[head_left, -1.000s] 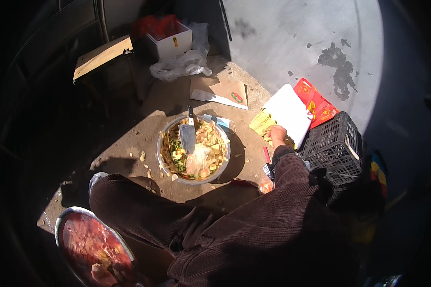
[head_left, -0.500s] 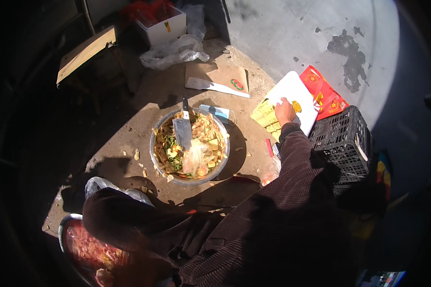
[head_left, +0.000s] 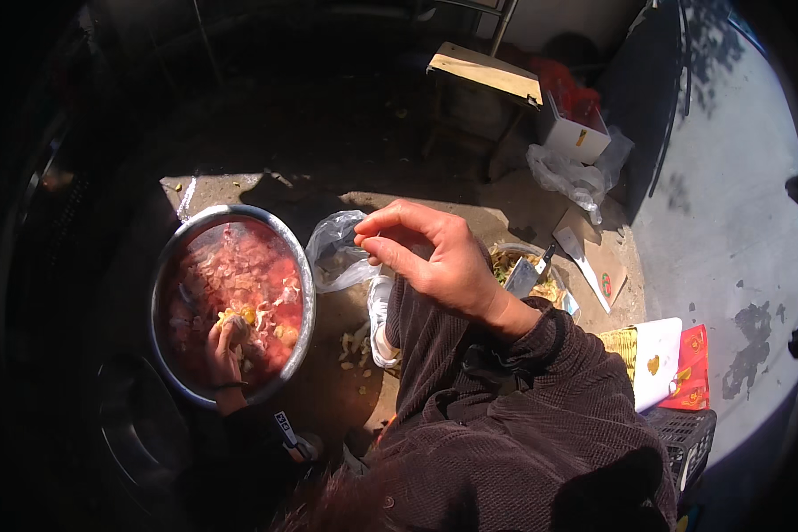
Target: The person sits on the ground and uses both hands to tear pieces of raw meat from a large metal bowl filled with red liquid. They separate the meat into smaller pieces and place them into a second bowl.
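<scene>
A yellowish lump (head_left: 237, 316) is clasped in the left hand's (head_left: 222, 350) fingers, inside the basin (head_left: 229, 211) of meat (head_left: 239, 266); the right hand (head_left: 443, 253) is raised over the leg (head_left: 427, 341) (fingers curled, thumb slightly apart).

Site: ground-level food-preparation spot, sunlit, yard-like; whether roofed, you cannot tell. Evidence around you: rough floor (head_left: 222, 189), hard-edged sun and shadow across it. Left of the frame: one metal-rimmed basin (head_left: 230, 211), meat pieces (head_left: 239, 266) in red liquid. Right of centre: one cleaver (head_left: 522, 277), resting over a bowl of chopped food. Upper right: one white box (head_left: 576, 139), one wooden-topped stand (head_left: 488, 73). Lower right: one black slatted crate (head_left: 690, 434).
</scene>
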`<action>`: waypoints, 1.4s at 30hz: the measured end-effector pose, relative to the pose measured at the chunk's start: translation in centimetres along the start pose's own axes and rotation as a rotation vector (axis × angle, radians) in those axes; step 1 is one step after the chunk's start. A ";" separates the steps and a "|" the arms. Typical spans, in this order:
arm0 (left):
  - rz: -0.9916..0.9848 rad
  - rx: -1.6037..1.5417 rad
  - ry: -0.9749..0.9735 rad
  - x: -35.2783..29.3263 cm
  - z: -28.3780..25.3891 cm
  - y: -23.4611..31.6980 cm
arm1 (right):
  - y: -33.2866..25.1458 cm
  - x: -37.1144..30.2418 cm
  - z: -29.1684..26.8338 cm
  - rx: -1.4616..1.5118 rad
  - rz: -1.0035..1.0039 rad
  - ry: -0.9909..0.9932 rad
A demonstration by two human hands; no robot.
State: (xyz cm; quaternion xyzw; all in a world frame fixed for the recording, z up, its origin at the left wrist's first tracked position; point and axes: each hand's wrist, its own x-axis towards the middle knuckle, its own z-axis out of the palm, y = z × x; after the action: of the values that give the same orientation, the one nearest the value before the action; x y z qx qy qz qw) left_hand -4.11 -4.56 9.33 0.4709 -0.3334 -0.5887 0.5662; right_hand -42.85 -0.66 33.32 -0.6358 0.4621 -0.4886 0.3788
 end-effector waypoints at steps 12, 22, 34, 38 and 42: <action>-0.005 0.090 -0.011 0.1 -2.8 -2.4 | 17.0 7.3 26.2 0.256 0.333 -0.830; -0.116 0.033 0.016 2.1 -2.0 -2.8 | 22.4 7.6 28.8 0.039 0.238 -0.625; -0.071 0.375 -0.074 3.3 -3.3 -5.0 | 23.2 9.1 28.1 0.122 0.541 -0.758; -0.047 0.606 -0.094 3.2 -3.6 -5.3 | 23.3 8.9 27.8 -0.051 0.376 -0.791; -0.102 0.535 -0.122 3.1 -3.8 -4.7 | 23.5 9.0 27.5 -0.149 0.323 -0.849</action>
State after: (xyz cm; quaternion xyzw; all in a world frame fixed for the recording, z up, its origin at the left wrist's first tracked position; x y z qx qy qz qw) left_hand -1.99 -6.45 3.20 0.5834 -0.4864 -0.5348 0.3701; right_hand -20.38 -15.15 7.34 -0.7250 0.3930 -0.0848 0.5592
